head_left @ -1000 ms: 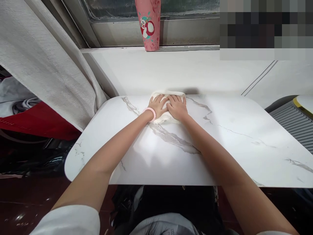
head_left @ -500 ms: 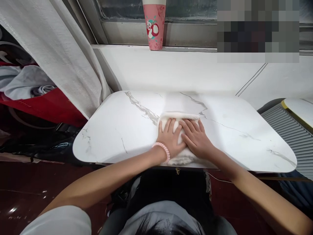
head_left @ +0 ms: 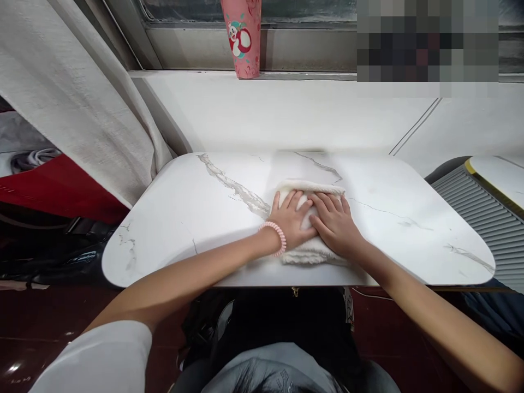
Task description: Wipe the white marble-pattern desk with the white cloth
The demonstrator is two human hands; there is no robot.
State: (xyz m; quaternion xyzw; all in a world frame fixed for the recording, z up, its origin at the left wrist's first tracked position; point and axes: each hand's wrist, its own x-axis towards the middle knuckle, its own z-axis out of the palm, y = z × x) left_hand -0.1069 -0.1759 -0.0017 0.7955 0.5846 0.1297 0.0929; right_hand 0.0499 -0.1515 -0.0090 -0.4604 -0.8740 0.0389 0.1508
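A folded white towel lies flat on a white marble-patterned tabletop, near the middle of its front half. My left hand rests on the towel's left part, palm down with fingers spread, a pink coiled band at its wrist. Beside it my right hand presses flat on the towel's right part, fingers stretched out. The two hands almost meet between the thumbs. Both cover much of the cloth's middle, and its far and near edges show past them.
On the window ledge behind the table stands a pink patterned cup. A pale curtain hangs at the left, by a red cloth bag. To the right are a grey ribbed panel and another white surface.
Both hands have slid the towel slightly away from the table's front edge and a little to the right. The view has shifted slightly, too.
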